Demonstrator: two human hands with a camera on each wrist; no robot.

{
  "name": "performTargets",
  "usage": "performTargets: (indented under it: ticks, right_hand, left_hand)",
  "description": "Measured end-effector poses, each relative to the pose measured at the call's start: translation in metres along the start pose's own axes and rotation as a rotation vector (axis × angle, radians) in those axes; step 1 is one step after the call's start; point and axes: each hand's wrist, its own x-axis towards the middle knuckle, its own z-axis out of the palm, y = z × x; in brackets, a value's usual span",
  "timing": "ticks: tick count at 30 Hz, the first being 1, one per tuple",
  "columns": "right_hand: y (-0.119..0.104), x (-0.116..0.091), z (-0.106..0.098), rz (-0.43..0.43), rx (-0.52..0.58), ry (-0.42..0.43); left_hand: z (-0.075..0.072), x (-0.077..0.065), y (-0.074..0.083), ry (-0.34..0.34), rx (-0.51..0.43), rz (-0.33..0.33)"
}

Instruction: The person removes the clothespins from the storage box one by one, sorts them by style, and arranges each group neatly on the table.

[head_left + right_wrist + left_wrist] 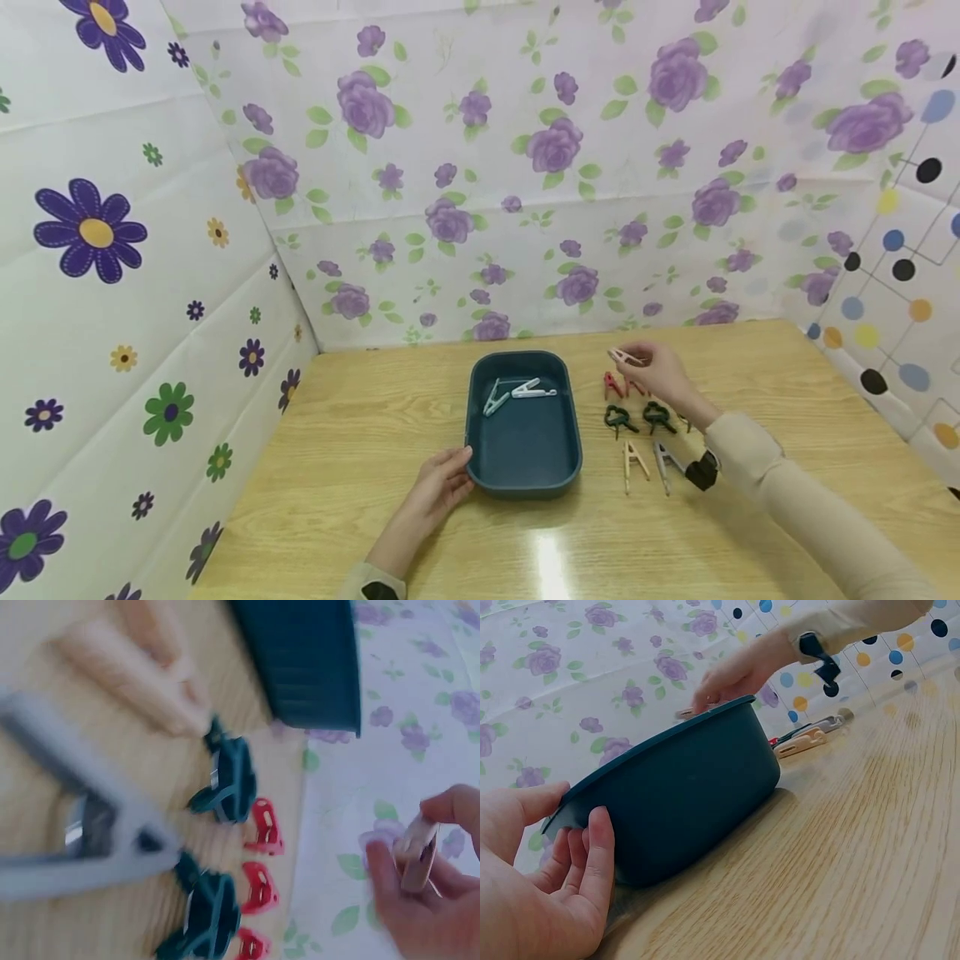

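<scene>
My left hand grips the near left corner of a dark blue-green plastic basin, thumb at the rim and fingers against the outer wall. Inside the basin lie a pale green clothespin and a white clothespin. In the air beyond the basin's right side, my right hand pinches a pale pinkish clothespin between thumb and fingers. Below that hand are small red clips, partly covered by it in the head view.
Dark green clips lie in a row right of the basin, nearer than the red ones. Closer still are a peach clothespin and a grey spring clamp. Floral cloth hangs behind the wooden table.
</scene>
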Motion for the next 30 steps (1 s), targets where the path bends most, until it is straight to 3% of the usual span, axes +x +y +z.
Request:
performTargets:
  ticks: [4, 9, 20, 30]
  right_hand:
    - [0.004, -0.018, -0.001, -0.095, -0.16, 0.134]
    - [0.007, -0.037, -0.006, -0.09, -0.297, 0.185]
    - [0.012, -0.075, -0.021, 0.063, -0.414, 0.055]
    - [0.026, -0.095, -0.027, 0.144, -0.484, -0.061]
  left_hand:
    - [-0.001, 0.0, -0.001, 0.002, 0.007, 0.0]
    - [-0.002, 0.0, -0.001, 0.008, 0.01, 0.003]
    - [-0.001, 0.001, -0.003, -0.011, -0.002, 0.006]
    - [0.001, 0.0, -0.002, -0.01, -0.023, 0.004]
